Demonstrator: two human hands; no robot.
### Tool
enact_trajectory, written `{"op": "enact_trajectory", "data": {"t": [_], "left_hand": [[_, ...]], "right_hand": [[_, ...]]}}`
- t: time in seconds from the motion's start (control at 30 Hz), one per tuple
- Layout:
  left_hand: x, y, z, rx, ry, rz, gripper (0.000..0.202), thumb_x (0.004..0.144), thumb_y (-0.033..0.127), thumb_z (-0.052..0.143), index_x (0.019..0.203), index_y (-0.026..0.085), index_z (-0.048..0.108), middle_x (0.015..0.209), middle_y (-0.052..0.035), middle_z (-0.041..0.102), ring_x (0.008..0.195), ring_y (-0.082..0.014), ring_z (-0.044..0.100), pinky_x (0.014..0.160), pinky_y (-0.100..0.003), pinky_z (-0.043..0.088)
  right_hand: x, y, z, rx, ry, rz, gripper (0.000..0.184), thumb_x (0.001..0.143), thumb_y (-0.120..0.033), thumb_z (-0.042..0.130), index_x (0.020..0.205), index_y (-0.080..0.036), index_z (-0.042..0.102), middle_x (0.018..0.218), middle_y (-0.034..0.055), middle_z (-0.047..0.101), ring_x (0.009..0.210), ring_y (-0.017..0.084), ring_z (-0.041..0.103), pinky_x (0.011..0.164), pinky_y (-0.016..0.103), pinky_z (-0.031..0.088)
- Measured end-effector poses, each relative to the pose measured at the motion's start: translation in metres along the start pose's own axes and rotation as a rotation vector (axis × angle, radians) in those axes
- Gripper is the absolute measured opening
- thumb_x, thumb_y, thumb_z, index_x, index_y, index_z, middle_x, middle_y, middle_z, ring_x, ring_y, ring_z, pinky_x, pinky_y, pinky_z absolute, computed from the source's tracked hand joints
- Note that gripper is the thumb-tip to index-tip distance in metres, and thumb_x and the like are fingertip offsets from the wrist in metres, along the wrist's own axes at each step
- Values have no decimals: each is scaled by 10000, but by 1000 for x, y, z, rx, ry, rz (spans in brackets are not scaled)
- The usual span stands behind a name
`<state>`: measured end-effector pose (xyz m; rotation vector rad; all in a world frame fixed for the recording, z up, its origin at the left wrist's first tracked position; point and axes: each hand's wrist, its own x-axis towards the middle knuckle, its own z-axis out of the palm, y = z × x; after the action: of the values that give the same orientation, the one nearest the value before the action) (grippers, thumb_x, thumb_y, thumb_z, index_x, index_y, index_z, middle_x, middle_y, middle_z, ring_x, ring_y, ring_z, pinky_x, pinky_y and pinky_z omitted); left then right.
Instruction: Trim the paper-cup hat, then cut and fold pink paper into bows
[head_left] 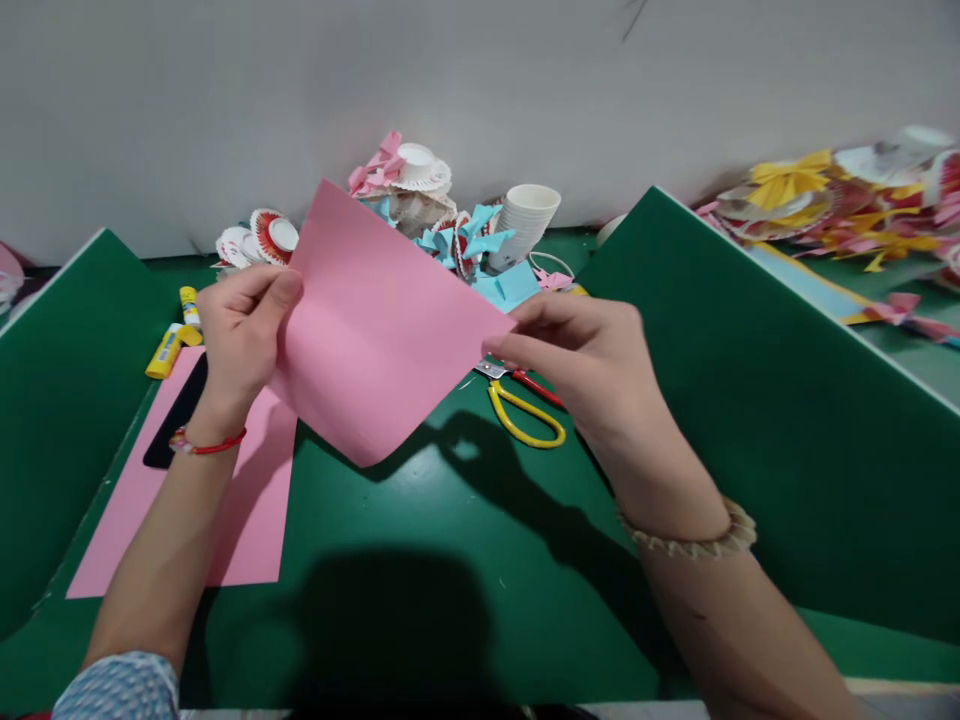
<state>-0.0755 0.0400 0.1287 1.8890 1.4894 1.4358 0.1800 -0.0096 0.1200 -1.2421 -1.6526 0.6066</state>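
A sheet of pink paper (382, 330) is held up above the green table, tilted and slightly curved. My left hand (244, 330) pinches its left edge between thumb and fingers. At the right corner, my right hand (581, 350) grips the same sheet with thumb and fingertips. Below my right hand lie scissors (525, 415) with one yellow and one red handle; the paper partly hides them. Under my left forearm, a larger pink sheet (251, 520) rests flat on the table with a black phone-like object (172, 420) on it.
Glue sticks (166, 350) lie at the left. Stacked paper cups (529, 215), blue paper bows (480, 235) and white-and-red paper pieces (274, 237) stand along the wall. Green dividers (750, 400) rise on both sides. Yellow paper bows (791, 180) lie beyond the right one.
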Motion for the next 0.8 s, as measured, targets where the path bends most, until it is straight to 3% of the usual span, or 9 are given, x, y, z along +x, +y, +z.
{"op": "enact_trajectory", "data": {"t": [0.1, 0.17, 0.23, 0.33, 0.43, 0.6, 0.7, 0.8], "left_hand": [[-3, 1, 4, -1, -55, 74, 198, 806, 356, 628, 700, 189, 632, 646, 77, 573, 685, -80, 510, 654, -273, 374], [-7, 3, 10, -10, -222, 83, 162, 787, 314, 631, 677, 197, 651, 661, 62, 623, 663, -98, 538, 628, -266, 390], [-14, 8, 19, 23, -447, 111, 190, 793, 308, 600, 658, 189, 661, 663, 34, 657, 640, -117, 563, 601, -255, 397], [-26, 19, 31, 96, -724, 235, 234, 837, 295, 525, 709, 180, 683, 634, 8, 663, 568, -108, 545, 565, -235, 373], [-33, 26, 36, 127, -756, 310, 214, 848, 281, 518, 770, 185, 692, 642, 5, 671, 538, -94, 524, 555, -220, 357], [-26, 30, 29, 82, -880, 281, 243, 840, 316, 521, 725, 185, 690, 657, -10, 683, 564, -106, 547, 589, -216, 390], [-14, 20, 20, 108, -922, 243, 242, 812, 309, 540, 668, 177, 681, 615, -7, 663, 553, -105, 535, 563, -212, 381], [-1, -2, 9, 158, -932, 134, 251, 778, 354, 579, 633, 173, 674, 586, 1, 634, 516, -91, 486, 495, -199, 345]], "right_hand": [[4, 10, 0, -19, -228, 53, 134, 782, -278, 605, 683, -187, 601, 662, 10, 637, 598, 135, 595, 541, 273, 487], [4, 11, 5, -59, -178, -5, 141, 757, -291, 646, 837, -176, 635, 827, 43, 678, 745, 162, 632, 682, 310, 519], [2, 7, 11, -77, -101, -110, 262, 737, -276, 678, 974, -175, 633, 967, 68, 681, 869, 179, 632, 780, 328, 508], [-3, 0, 19, -119, -204, -204, 126, 788, -218, 624, 897, -179, 672, 892, 52, 705, 807, 163, 637, 720, 287, 492], [-6, -3, 21, -177, -314, -202, 127, 805, -160, 582, 740, -166, 691, 709, 25, 699, 651, 127, 612, 613, 242, 445], [-7, -7, 19, -126, -360, -101, 125, 755, -141, 602, 682, -169, 700, 637, 2, 684, 576, 98, 571, 558, 216, 403], [-3, -3, 18, -128, -390, -4, 126, 728, -144, 607, 643, -161, 697, 592, -1, 666, 533, 90, 540, 527, 217, 383], [4, 11, 20, -125, -421, 102, 119, 700, -168, 618, 609, -153, 695, 567, 6, 652, 526, 97, 526, 505, 220, 373]]}}
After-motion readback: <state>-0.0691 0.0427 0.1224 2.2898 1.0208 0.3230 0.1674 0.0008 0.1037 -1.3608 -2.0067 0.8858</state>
